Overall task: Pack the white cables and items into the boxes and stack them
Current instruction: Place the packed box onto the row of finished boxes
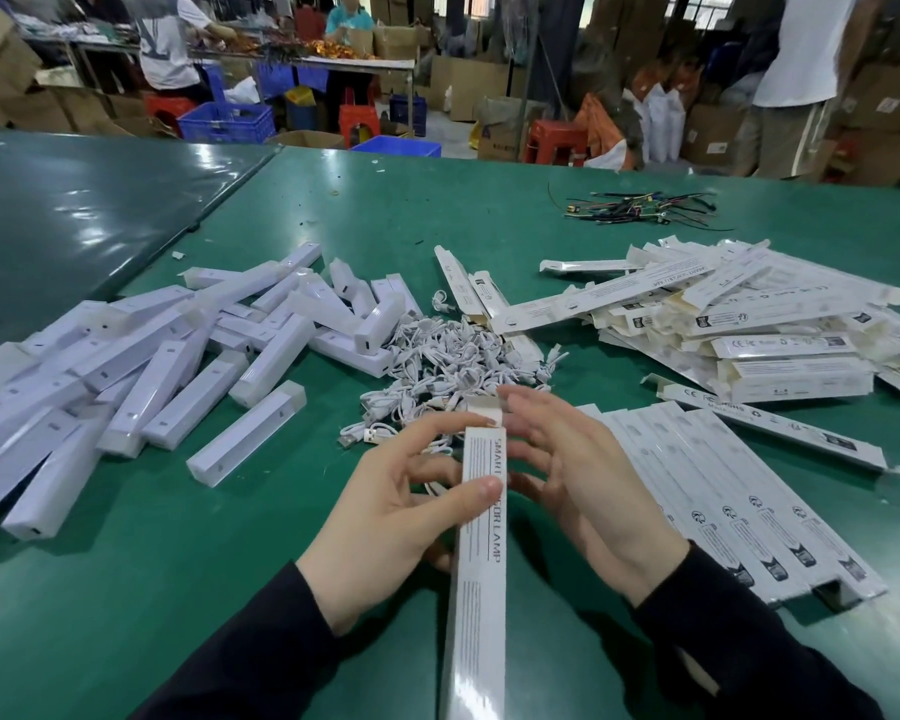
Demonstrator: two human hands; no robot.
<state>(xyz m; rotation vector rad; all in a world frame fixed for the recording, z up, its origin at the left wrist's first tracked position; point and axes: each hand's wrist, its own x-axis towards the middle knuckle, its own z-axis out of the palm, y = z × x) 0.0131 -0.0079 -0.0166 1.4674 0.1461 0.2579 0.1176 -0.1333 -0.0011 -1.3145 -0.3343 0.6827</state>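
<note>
**Barely under way: one box in hand, most stock still loose**

Box in progress: a long white box [481, 517] printed "SMART SENSOR LAMP" is held lengthwise over the green bench [240, 553], its far end flap [484, 407] standing open. Whether a lamp and cable are already inside cannot be told.

Left hand [401, 517]: fingers curled under the box, thumb pressed across its printed face, clamped on it.

Right hand [572, 470]: fingers spread and fairly straight alongside the box's right side near the open flap; gripping nothing that can be seen.

Done so far, by judgement: a flat row of boxes [723, 506] lies side by side just right of the hands. These look like the finished ones, though their near ends appear open, so this is uncertain. Nothing is stacked in layers yet.

Left to do:
- a heap of white lamps [178, 366] on the left, many pieces
- a tangle of white cables [448, 366] in the middle, just beyond the hands
- a big loose pile of flat, unfolded boxes [739, 324] at right

Judgement: early stage. The loose piles far outweigh the row. Next step is probably closing the flap and adding this box to the row.

Also on the bench: a bundle of dark wires [645, 205] at the far side, well apart.
</note>
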